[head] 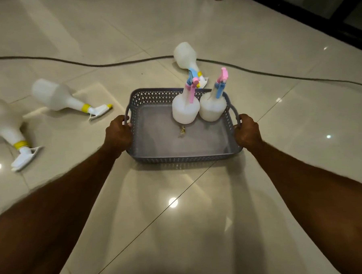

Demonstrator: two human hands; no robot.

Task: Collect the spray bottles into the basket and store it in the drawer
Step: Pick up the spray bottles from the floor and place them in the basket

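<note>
Head camera looked down on a grey basket [184, 155] over pale floor tiles [201, 219], and both hands were on it. Left hand [118, 133] wrapped its fingers round the left handle; right hand [247, 131] curled round the right handle, so the basket sat squarely between the two grips, its long axis running left to right across the view. Whether it rested on the floor or was lifted, I could not tell.

Inside, at the far right end, two spray bottles stood upright and touching: the one with the pink trigger [186, 110] on the left, the one with the blue trigger [213, 108] on the right, nozzles up. The near half of the basket held only a small yellowish scrap [182, 131].

Three more bottles lay on their sides on the tiles. One [185, 55] lay just beyond the basket's far rim, its spray head pointing toward the basket. A yellow-collared bottle [56, 97] lay well to the left, nozzle pointing right toward the basket. Another yellow-collared one [3, 123] lay at the far left edge, nozzle aimed down toward the camera. A dark cable [109, 64] ran across the floor behind them.
</note>
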